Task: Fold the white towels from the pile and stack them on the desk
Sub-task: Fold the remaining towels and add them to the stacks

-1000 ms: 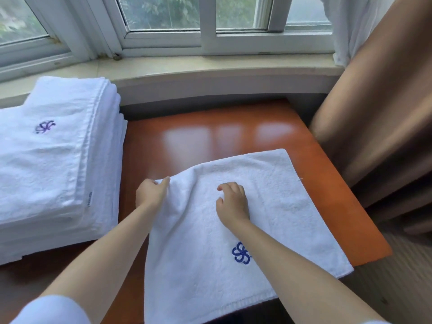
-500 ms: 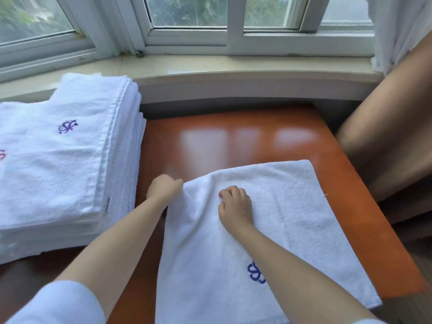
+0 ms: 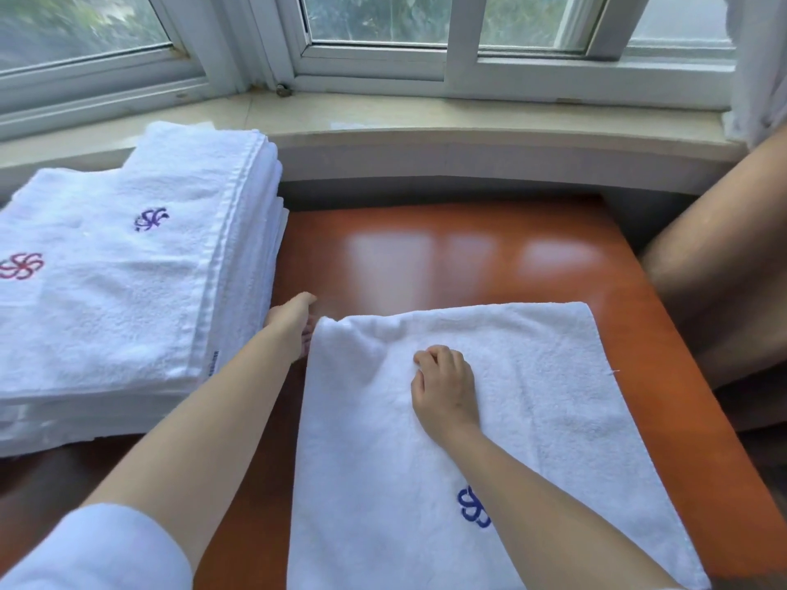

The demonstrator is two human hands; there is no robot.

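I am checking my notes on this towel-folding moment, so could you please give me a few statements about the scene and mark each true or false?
1. The towel being handled lies on the desk. True.
2. The right hand rests on top of that towel. True.
3. The stack of towels sits to the right of it. False: the stack is on the left.
4. The left hand is at the towel's far left corner. True.
5. The towel under the right hand bears a red emblem. False: its emblem is blue.
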